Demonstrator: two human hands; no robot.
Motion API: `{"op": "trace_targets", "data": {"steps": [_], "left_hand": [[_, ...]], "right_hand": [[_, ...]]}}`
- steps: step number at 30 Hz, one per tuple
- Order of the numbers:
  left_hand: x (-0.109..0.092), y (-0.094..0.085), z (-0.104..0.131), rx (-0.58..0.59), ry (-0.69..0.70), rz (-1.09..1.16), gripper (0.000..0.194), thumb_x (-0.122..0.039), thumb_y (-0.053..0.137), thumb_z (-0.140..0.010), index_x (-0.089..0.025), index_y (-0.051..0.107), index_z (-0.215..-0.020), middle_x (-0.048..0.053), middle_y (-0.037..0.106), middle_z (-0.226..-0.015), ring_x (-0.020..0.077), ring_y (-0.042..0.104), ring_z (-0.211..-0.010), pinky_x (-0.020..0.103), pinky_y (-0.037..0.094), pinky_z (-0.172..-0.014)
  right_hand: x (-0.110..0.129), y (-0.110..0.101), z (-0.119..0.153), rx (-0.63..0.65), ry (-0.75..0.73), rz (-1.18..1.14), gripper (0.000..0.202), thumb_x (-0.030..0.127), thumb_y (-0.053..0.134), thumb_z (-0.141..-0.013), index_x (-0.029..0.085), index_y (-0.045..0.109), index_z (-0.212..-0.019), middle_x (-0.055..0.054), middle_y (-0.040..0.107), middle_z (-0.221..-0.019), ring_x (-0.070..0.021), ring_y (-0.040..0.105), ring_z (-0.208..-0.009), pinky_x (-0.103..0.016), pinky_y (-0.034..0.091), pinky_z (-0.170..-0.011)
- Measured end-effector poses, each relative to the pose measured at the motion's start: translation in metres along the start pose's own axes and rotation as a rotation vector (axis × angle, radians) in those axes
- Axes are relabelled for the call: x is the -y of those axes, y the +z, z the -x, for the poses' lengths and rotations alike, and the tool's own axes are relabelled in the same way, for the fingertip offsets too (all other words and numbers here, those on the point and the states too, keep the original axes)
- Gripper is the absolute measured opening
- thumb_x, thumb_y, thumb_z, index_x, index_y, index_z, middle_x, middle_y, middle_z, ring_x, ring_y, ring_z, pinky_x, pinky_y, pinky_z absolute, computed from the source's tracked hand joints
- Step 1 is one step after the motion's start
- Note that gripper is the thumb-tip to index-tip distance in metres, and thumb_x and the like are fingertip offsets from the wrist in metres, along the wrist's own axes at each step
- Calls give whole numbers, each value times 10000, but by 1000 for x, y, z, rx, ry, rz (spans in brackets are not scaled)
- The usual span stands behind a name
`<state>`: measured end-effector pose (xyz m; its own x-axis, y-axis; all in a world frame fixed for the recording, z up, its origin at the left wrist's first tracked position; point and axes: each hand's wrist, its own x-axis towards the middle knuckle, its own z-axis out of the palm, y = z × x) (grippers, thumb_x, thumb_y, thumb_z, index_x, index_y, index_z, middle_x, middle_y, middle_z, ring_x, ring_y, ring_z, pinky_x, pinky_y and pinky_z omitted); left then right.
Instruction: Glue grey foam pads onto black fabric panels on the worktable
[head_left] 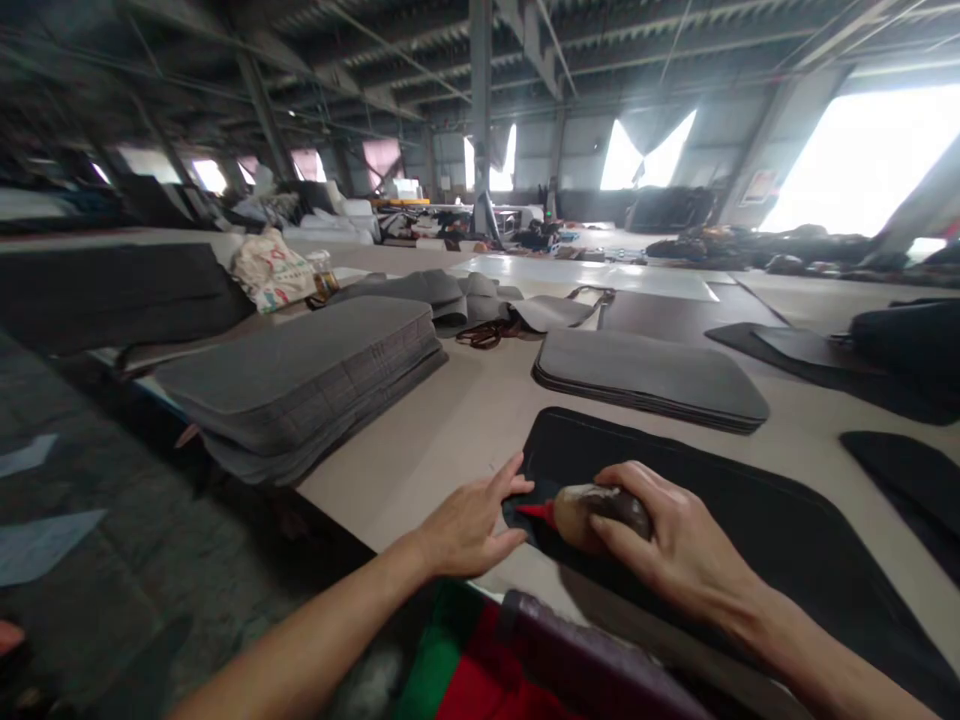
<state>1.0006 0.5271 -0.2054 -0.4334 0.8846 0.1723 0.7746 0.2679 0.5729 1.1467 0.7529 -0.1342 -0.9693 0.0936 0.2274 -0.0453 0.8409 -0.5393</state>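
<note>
Fingers of the right hand (675, 525) grip the bottle (587, 505) at lower center of the frame; its red nozzle (538, 512) points left, between the spread thumb and fingers of the left hand (466, 525), near the left end of the black panel (757, 530).

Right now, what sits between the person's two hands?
The red nozzle of the bottle in the right hand, pointing toward the left hand, with the black panel below; the head view shows it.

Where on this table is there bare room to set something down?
Bare tabletop shows between the tall gray stack and black panel, and right of the low gray stack. It's crowded around the left hand, right hand and bottle, and among the loose gray pieces.
</note>
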Motion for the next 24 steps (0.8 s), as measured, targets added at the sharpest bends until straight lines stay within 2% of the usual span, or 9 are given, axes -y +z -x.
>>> {"op": "trace_targets", "data": {"steps": [3,7,13,19,24], "left_hand": [[2,2,0,-11,17,-8,967,-282,638,-877,-264,-33,-1575,58,508,-1491,255,583,-1237,437,397,-1130],[5,4,1,-17,35,-25,963,-281,638,-875,-248,-25,-1573,58,516,-1483,252,467,-1370,445,346,-1173],[4,4,0,-13,28,-35,938,-282,625,-875,-256,-2,-1572,51,514,-1486,260,520,-1318,455,386,-1141],[6,4,-1,-21,41,-36,939,-275,630,-874,-259,2,-1573,55,507,-1492,249,541,-1296,445,384,-1142],[6,5,0,-26,43,-30,930,-264,629,-867,-256,25,-1573,50,514,-1484,250,501,-1337,442,376,-1151]], "right_hand": [[7,-4,-7,23,3,78,180,305,510,-845,220,573,-992,-10,601,-941,-178,563,-769,-331,398,-707],[17,-9,-18,60,-5,161,140,286,511,-825,229,560,-943,5,593,-865,-178,548,-735,-321,352,-677],[30,-17,-26,89,33,215,75,253,520,-797,227,537,-865,18,590,-781,-168,520,-691,-304,289,-632],[30,-20,-26,93,76,209,61,242,534,-794,227,536,-853,33,601,-753,-156,518,-671,-297,259,-612],[33,-21,-29,96,74,210,62,259,545,-811,225,547,-862,27,609,-759,-157,524,-684,-296,254,-612]]}}
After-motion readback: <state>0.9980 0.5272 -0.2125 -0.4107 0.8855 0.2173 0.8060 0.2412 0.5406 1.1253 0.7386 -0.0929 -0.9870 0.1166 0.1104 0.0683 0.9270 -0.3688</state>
